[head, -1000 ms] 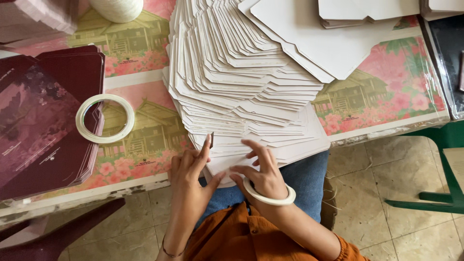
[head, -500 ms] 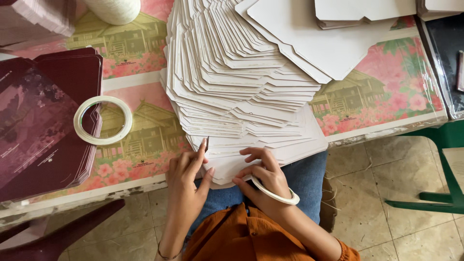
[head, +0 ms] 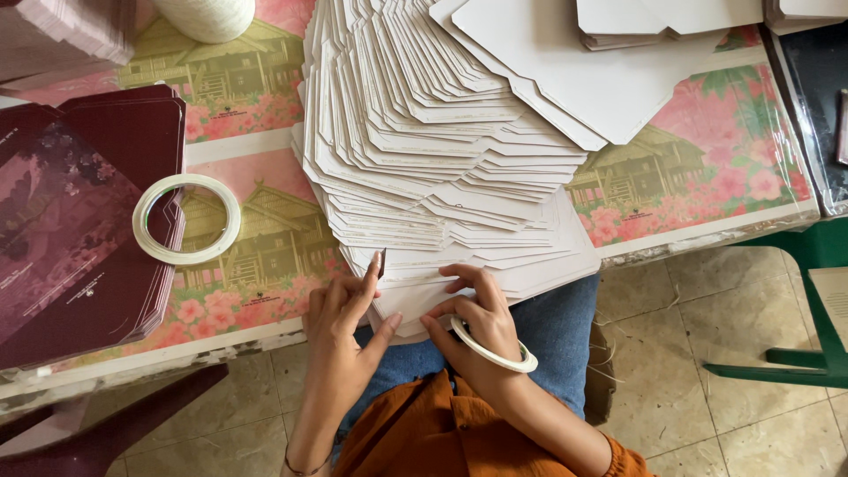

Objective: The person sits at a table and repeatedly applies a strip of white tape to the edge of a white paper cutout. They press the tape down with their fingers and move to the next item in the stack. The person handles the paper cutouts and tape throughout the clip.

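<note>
A fanned stack of white die-cut cardboard blanks [head: 442, 150] spreads across the middle of the desk [head: 698, 177], its nearest sheets overhanging the near edge above the person's lap. Both hands work at that near edge. The left hand [head: 340, 322] lies on the lowest blanks with its forefinger stretched toward the far side and its thumb tucked under the sheet edge, so its fingers pinch the nearest blank lightly rather than clench. The right hand [head: 473, 305], just beside it on the right, curls its fingers down onto the same sheet, and a white roll of tape [head: 493, 346] hangs around that hand like a bangle near the wrist.

To the left on the desk, a second roll of clear tape [head: 185, 218] lies flat, partly over a pile of dark maroon printed cards [head: 75, 221]. A cone of white thread [head: 208, 16] stands at the far edge. More white blanks [head: 662, 22] lie at the far right. The desk is covered with a pink floral sheet picturing houses.
</note>
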